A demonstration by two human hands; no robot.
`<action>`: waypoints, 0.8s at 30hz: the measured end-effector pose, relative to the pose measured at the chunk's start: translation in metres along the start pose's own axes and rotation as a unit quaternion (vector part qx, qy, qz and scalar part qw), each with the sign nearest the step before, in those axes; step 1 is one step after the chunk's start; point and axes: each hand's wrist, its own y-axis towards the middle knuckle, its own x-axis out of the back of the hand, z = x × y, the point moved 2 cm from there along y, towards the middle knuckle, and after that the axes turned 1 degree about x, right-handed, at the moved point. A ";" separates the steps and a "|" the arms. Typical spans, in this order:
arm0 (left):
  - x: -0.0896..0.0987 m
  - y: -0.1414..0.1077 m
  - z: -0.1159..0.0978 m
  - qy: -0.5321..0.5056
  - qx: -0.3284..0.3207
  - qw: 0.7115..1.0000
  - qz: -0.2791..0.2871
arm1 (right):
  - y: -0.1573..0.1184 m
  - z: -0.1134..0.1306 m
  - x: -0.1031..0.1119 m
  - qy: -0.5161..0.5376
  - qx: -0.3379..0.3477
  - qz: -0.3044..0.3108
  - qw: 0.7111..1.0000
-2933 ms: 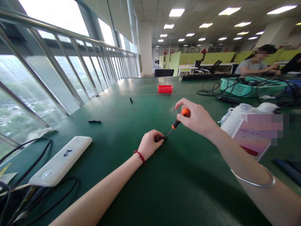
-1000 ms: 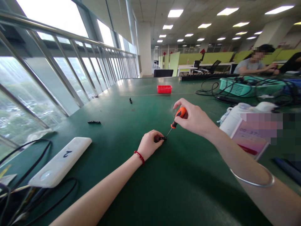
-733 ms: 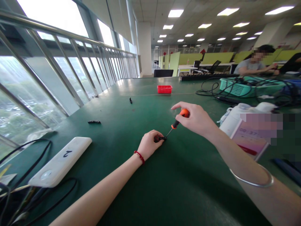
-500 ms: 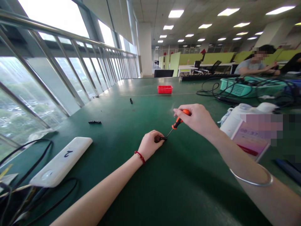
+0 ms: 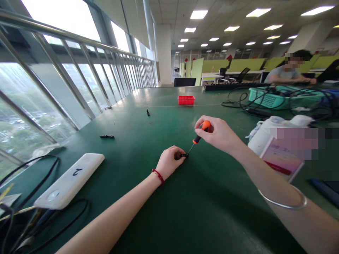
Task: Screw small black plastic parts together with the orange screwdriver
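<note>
My left hand (image 5: 169,160) is closed on a small black part (image 5: 183,155), pinning it low against the green table (image 5: 212,211). Most of that part is hidden by the fingers; its right end sticks out. My right hand (image 5: 218,131) grips an orange and black screwdriver (image 5: 196,139) by the handle. The screwdriver is tilted, its thin shaft running down to the exposed end of the black part, and the tip appears to touch it. Two more small black pieces lie apart on the table, a longer one (image 5: 107,136) at left and a shorter one (image 5: 148,112) farther back.
A red tray (image 5: 186,100) stands at the back. A white power bank (image 5: 70,181) and black cables lie at left. On the right are a white bottle (image 5: 265,132), a phone-like screen (image 5: 282,157) and a green basket (image 5: 272,98) with cables. A person (image 5: 288,68) sits beyond.
My right hand has turned the screwdriver handle slightly and shifted a little left, standing the tool somewhat steeper. The left hand and the black part have stayed put.
</note>
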 end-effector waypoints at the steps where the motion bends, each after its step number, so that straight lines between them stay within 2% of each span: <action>1: 0.000 0.000 0.000 -0.002 0.001 1.000 0.000 | 0.000 0.000 0.000 -0.002 -0.001 -0.006 1.000; 7: 0.000 0.000 -0.001 -0.010 0.003 1.000 0.000 | -0.004 0.007 0.000 0.024 0.030 -0.070 0.997; 14: 0.000 0.000 -0.002 -0.004 0.003 1.000 0.004 | -0.006 0.011 -0.008 0.018 0.047 -0.063 0.997; 24: 0.000 0.000 -0.001 0.001 0.005 1.000 0.002 | -0.006 0.010 -0.008 0.025 0.052 -0.061 0.996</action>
